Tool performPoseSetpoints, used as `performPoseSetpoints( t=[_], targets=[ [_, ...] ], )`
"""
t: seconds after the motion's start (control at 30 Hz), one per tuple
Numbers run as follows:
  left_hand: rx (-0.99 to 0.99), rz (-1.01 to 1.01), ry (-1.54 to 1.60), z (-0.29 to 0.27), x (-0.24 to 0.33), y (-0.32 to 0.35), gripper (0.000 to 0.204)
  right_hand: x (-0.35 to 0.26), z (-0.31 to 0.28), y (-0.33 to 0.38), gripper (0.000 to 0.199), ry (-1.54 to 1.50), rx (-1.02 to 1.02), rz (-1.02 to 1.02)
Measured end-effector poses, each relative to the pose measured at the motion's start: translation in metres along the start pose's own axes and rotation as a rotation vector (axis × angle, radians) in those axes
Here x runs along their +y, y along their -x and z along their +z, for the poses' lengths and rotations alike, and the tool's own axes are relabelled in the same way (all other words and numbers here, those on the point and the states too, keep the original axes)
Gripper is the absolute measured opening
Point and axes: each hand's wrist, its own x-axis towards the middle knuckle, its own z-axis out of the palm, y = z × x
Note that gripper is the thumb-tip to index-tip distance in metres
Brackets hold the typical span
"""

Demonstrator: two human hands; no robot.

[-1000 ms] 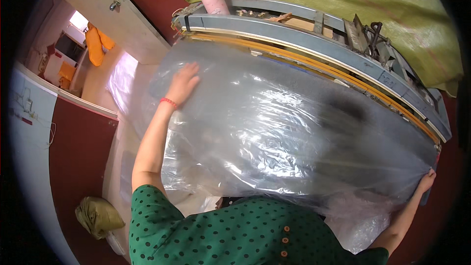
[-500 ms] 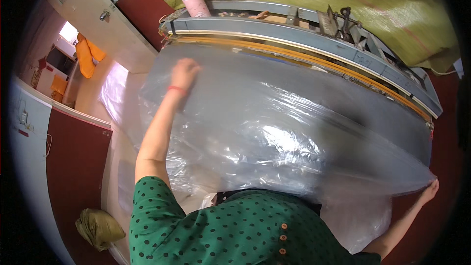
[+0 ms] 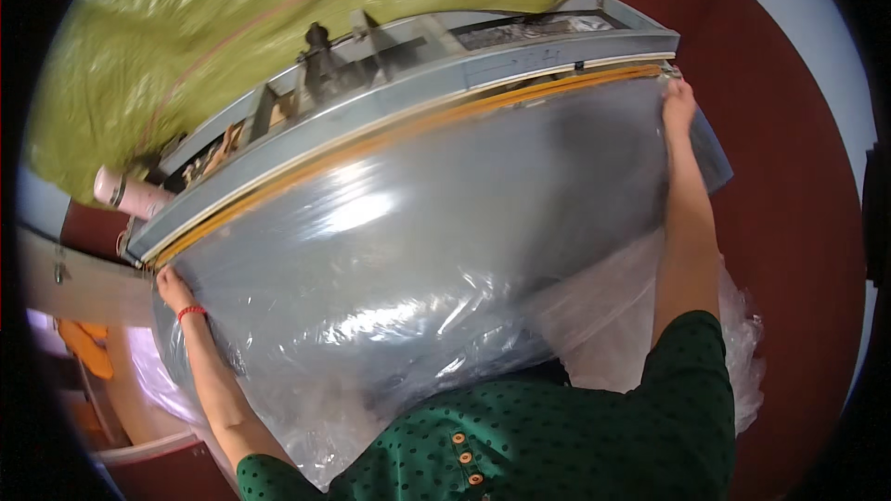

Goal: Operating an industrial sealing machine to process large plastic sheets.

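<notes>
I am spreading a big clear plastic sheet (image 3: 436, 250) over the grey table (image 3: 557, 60), against its orange strip (image 3: 418, 130). My left hand (image 3: 172, 288) is gripping the sheet's left corner; my right hand (image 3: 679, 97) is pinching its far right corner. A pink bottle (image 3: 130, 193) is lying beyond the table edge.

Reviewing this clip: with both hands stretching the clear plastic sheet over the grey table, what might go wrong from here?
The left hand and right hand pin only the far corners of the plastic sheet, so its loose, crumpled near edge may slide or bunch. The pink bottle lying at the frame's end might roll off if bumped.
</notes>
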Motion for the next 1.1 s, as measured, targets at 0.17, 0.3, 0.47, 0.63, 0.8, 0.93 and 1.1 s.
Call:
performPoseSetpoints(
  t=[0.17,0.3,0.47,0.63,0.8,0.93,1.1],
  targets=[
    [-0.079,-0.014,0.057,0.007,-0.023,-0.041,0.014,0.000,0.026,-0.013,0.013,-0.200,-0.004,0.052],
    [0.020,0.035,0.110,0.024,-0.026,-0.036,0.018,0.000,0.024,-0.015,0.016,-0.261,0.018,0.137],
    [-0.070,-0.153,0.105,0.003,-0.022,-0.034,0.013,-0.021,0.026,-0.010,0.012,-0.291,-0.048,0.273],
    [0.023,-0.166,0.208,0.018,0.007,-0.022,0.017,-0.033,0.009,-0.028,0.013,-0.445,-0.012,0.309],
    [0.028,-0.225,0.255,0.036,0.025,-0.008,0.018,-0.010,0.001,-0.036,0.022,-0.452,-0.062,0.287],
    [-0.265,-0.124,0.136,-0.005,0.021,-0.019,0.016,-0.100,0.024,0.004,0.035,0.067,0.314,0.005],
    [-0.322,0.002,0.332,-0.006,0.100,0.034,0.005,-0.298,0.056,0.125,0.020,-0.311,-0.111,-0.439]
  ],
)
